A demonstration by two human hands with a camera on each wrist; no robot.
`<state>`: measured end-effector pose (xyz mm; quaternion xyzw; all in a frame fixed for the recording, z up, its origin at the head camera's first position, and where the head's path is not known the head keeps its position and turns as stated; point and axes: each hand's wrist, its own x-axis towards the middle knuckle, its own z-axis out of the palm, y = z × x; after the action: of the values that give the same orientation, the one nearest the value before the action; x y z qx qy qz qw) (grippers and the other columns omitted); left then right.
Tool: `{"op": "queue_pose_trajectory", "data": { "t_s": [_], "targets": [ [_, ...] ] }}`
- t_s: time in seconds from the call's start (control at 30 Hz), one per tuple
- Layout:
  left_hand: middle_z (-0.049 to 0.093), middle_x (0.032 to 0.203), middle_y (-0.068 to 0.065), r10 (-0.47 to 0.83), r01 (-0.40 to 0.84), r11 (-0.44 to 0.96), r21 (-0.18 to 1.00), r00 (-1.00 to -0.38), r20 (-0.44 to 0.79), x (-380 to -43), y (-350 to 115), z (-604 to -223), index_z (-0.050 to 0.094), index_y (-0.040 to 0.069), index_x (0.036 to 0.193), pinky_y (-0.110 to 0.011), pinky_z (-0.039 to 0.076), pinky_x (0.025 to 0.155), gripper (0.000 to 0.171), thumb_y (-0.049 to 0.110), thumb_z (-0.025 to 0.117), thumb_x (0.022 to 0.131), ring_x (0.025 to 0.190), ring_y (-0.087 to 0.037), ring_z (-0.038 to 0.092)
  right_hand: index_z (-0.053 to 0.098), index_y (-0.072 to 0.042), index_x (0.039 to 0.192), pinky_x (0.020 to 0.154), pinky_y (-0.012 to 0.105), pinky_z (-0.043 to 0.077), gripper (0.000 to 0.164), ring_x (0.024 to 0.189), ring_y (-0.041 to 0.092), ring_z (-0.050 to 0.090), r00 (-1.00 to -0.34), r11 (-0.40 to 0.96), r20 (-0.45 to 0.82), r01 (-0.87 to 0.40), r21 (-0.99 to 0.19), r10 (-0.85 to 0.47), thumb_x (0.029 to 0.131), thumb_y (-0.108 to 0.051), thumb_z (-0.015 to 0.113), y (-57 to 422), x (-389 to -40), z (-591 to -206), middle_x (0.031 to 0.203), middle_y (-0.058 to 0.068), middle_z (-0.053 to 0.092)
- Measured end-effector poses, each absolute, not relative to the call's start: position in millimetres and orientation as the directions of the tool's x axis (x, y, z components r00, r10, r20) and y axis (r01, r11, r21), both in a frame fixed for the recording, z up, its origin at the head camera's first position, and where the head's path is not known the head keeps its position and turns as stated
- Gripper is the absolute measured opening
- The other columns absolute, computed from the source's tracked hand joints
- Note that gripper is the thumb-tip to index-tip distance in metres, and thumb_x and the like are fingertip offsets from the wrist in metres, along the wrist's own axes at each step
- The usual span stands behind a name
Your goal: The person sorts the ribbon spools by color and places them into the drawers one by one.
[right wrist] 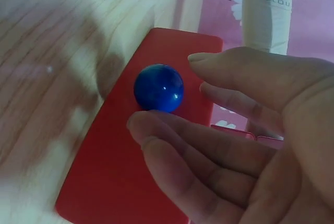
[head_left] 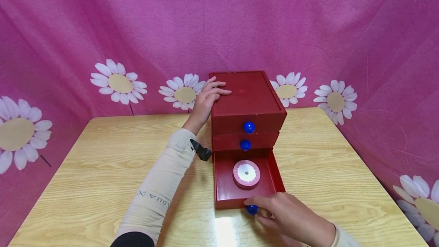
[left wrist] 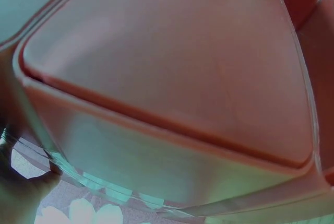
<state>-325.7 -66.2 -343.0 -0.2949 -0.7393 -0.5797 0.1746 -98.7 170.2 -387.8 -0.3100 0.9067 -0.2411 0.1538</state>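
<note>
A red cabinet of drawers (head_left: 245,98) with blue round knobs stands on the table. My left hand (head_left: 205,102) rests on the left edge of its top, fingers spread. The bottom drawer (head_left: 224,190) is pulled out and holds a roll of pink ribbon (head_left: 247,174) lying flat. At that drawer's blue knob (right wrist: 158,88), my right hand (head_left: 291,212) has its fingers and thumb around it, loosely bent. In the right wrist view the thumb stands apart from the knob, while a fingertip (right wrist: 141,122) is right at its lower edge.
The upper two drawers are closed, each with a blue knob (head_left: 249,127). The wood-grain table (head_left: 130,155) stretches out on both sides. A pink cloth (head_left: 219,22) with white daisies hangs behind and beside it.
</note>
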Motion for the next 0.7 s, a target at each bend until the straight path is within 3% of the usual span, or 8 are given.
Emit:
{"op": "queue_pose_trajectory", "data": {
  "t_s": [0.13,0.37,0.7],
  "targets": [
    [0.057,0.131,-0.004,0.234,0.641,0.154,0.752,-0.763,0.602,-325,-66,-343,0.075,0.005,0.107,-0.029,0.015,0.115,0.037,0.005,0.041,0.091,0.141,-0.011,0.024,0.065,-0.032,0.115,0.079,0.033,0.056,0.036,0.087,0.009,0.058,-0.751,0.682,-0.131,-0.494,-0.539,-0.647,0.082,-0.024,0.076,170,-98,-391,0.101,-0.019,0.063],
    [0.056,0.133,-0.010,0.237,0.637,0.128,0.760,-0.764,0.600,-325,-66,-343,0.073,0.000,0.107,-0.032,0.013,0.116,0.036,0.002,0.040,0.092,0.143,-0.019,0.023,0.062,-0.033,0.123,0.082,0.031,0.054,0.051,0.096,0.011,0.057,-0.752,0.664,-0.172,-0.421,-0.618,-0.637,0.076,-0.025,0.081,172,-97,-396,0.113,-0.016,0.061],
    [0.052,0.131,-0.027,0.249,0.646,0.104,0.756,-0.753,0.609,-293,-65,-316,0.068,-0.012,0.106,-0.040,0.014,0.116,0.035,-0.005,0.038,0.091,0.141,-0.036,0.023,0.065,-0.034,0.120,0.081,0.036,0.056,0.048,0.095,0.010,0.058,-0.766,0.698,-0.168,-0.440,-0.565,-0.620,0.076,-0.026,0.081,169,-98,-401,0.112,-0.018,0.061]
  ]
}}
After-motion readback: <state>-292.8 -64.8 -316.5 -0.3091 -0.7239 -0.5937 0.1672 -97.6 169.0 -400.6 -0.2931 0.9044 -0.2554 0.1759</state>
